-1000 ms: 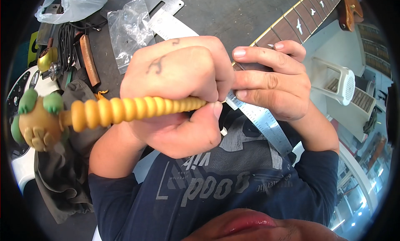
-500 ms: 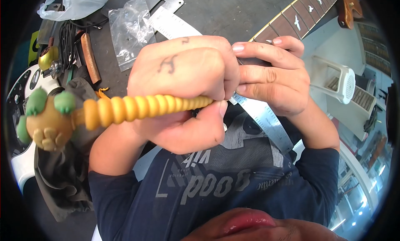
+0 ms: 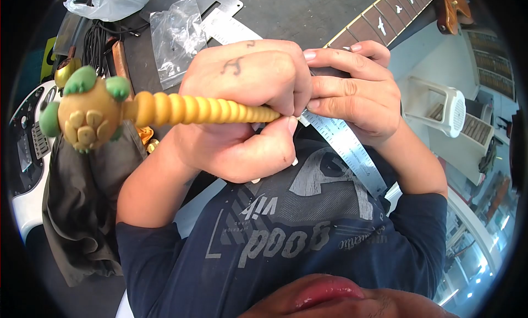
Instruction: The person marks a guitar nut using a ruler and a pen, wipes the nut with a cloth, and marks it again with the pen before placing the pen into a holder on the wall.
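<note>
Both hands are working close together, backs facing up.
The left hand (image 3: 245, 106) is curling into a tight pinch, its thumb (image 3: 278, 144) pressing toward the bent fingers; the right hand (image 3: 366, 98) is stretching its fingers toward the left, the upper ones spreading apart, while both forearms are angling inward.

Two hands (image 3: 242, 87), one yellow pen (image 3: 206, 109), two plastic bags (image 3: 177, 40), one fretboard (image 3: 369, 27), one stool (image 3: 454, 113).
</note>
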`<state>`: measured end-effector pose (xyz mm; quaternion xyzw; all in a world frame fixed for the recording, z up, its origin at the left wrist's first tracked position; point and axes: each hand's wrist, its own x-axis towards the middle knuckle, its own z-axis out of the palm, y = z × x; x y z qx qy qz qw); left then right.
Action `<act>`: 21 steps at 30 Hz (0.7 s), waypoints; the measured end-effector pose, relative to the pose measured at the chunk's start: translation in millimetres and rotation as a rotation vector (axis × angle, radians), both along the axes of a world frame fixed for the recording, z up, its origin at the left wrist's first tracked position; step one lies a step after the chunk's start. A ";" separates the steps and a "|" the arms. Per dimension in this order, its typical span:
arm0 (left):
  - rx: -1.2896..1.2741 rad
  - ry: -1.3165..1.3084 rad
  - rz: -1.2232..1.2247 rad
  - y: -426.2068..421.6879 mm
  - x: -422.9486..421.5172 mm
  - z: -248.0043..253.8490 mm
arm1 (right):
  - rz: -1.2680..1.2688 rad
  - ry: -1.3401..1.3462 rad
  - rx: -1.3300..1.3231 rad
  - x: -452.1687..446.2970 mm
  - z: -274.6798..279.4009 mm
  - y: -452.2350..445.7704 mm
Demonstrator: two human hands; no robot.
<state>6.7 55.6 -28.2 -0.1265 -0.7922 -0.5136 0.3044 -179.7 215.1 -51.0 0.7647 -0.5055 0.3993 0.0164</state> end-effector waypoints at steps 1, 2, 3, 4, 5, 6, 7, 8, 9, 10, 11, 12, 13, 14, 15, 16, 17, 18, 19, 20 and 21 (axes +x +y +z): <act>0.002 0.003 -0.001 0.2 -0.4 -0.1 | 0.001 0.000 -0.004 0.0 -0.1 0.0; 0.008 0.007 -0.006 0.2 -0.9 -0.2 | 0.002 0.003 -0.003 -0.1 0.2 -0.3; 0.008 0.009 -0.008 0.1 -1.2 -0.3 | 0.003 0.006 -0.002 -0.2 0.3 -0.5; 0.009 0.011 -0.010 0.0 -1.4 -0.4 | 0.004 0.009 -0.001 -0.4 0.4 -0.6; 0.005 0.011 -0.011 -0.3 -1.6 -0.3 | 0.005 0.008 -0.002 -0.4 0.6 -0.7; 0.004 0.011 -0.010 -0.2 -1.7 -0.1 | 0.007 0.006 -0.003 -0.5 0.9 -0.8; 0.002 0.010 -0.009 -0.2 -1.9 0.1 | 0.008 0.004 -0.004 -0.5 1.0 -1.0; 0.005 0.009 -0.006 0.2 -1.9 0.3 | 0.006 0.003 -0.003 -0.5 0.8 -1.0; 0.005 0.006 -0.005 0.5 -1.6 0.4 | 0.004 0.002 -0.003 -0.4 0.7 -0.8; 0.006 0.004 -0.004 0.8 -1.3 0.6 | 0.003 0.001 -0.003 -0.4 0.7 -0.7; 0.005 0.000 -0.005 0.7 -0.5 0.8 | 0.002 -0.002 0.001 -0.2 0.7 -0.4; 0.006 0.001 -0.005 0.5 -0.5 0.6 | 0.001 -0.004 0.005 0.0 0.9 -0.1; 0.006 0.002 -0.004 0.3 -0.4 0.4 | 0.000 -0.007 0.010 0.3 1.0 -0.2; 0.008 0.007 -0.003 0.5 -1.1 -0.1 | -0.002 -0.006 0.009 0.4 1.1 -0.2; 0.009 0.012 -0.003 0.7 -1.7 -0.3 | -0.003 -0.005 0.008 0.6 1.1 -0.3; 0.011 0.017 -0.003 0.9 -2.4 -0.6 | -0.005 -0.003 0.006 0.6 1.1 -0.3; 0.012 0.020 -0.003 1.0 -2.8 -0.7 | -0.005 -0.002 0.005 0.6 1.2 -0.3; 0.014 0.017 -0.005 1.0 -2.5 -0.7 | -0.006 -0.001 0.003 0.4 1.2 -0.4; 0.015 0.013 -0.007 1.0 -2.3 -0.6 | -0.006 0.000 0.001 0.3 1.1 -0.5; 0.017 0.003 -0.011 0.7 -1.0 -0.2 | -0.005 -0.003 0.001 0.3 0.9 -0.5; 0.018 -0.001 -0.013 0.5 -0.8 0.0 | -0.004 -0.006 0.000 0.3 0.7 -0.4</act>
